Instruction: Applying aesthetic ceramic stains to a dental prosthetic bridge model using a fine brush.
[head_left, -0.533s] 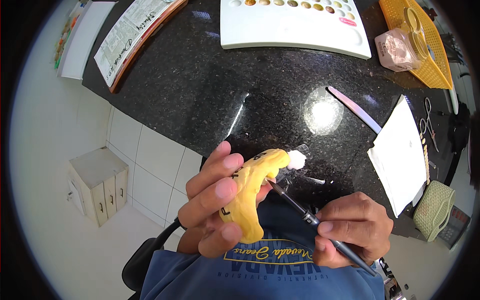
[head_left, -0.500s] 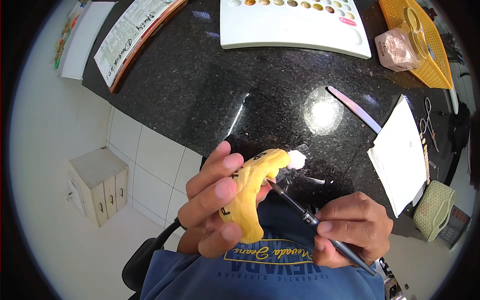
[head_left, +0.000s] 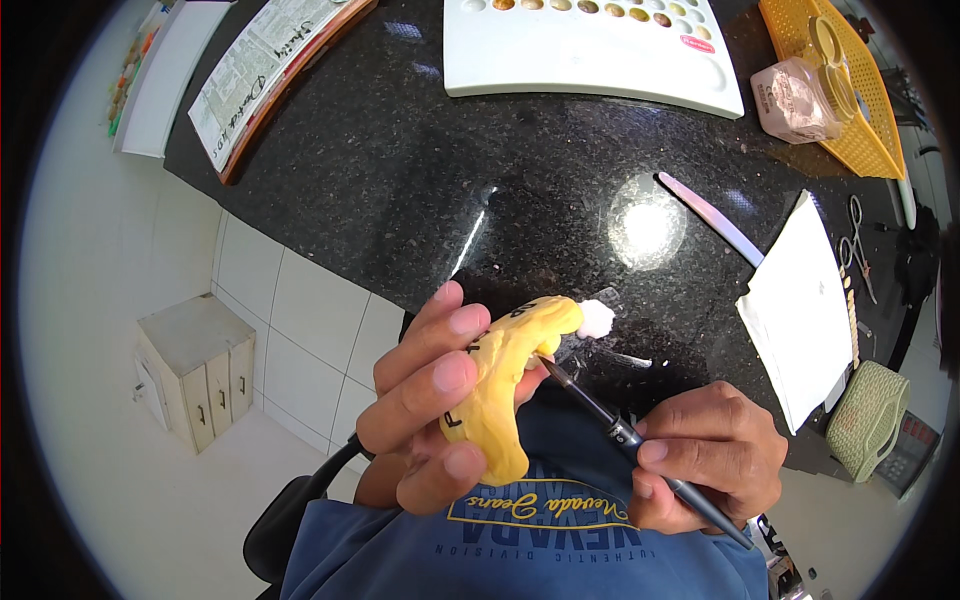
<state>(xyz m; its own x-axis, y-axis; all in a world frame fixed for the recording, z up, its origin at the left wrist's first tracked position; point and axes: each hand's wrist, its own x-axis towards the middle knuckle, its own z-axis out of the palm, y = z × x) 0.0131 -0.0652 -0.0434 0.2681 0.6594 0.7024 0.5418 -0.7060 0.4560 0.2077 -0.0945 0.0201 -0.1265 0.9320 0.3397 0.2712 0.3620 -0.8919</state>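
My left hand [head_left: 425, 400] grips a curved yellow putty-like mould [head_left: 495, 395] with black markings, fingers wrapped along its left side. In my right hand [head_left: 710, 460] is a slim dark-handled brush [head_left: 590, 400], held between thumb and fingers, its pointed tip at the mould's inner edge near a small notch. Just past the mould's upper end is a white powdery lump [head_left: 597, 319], with white smears on the dark counter around it.
Black stone counter [head_left: 400, 180] holds a white palette [head_left: 590, 70], a board with paper [head_left: 225, 105], yellow basket [head_left: 875, 120], pink-white jar [head_left: 790, 105], pastel file [head_left: 710, 215], white paper [head_left: 790, 310], scissors [head_left: 855, 250] and green pouch [head_left: 865, 420]. A drawer cabinet [head_left: 200, 375] stands lower left.
The mould and both hands have shifted very slightly. The brush tip sits a little higher against the inner edge; both grips are unchanged.
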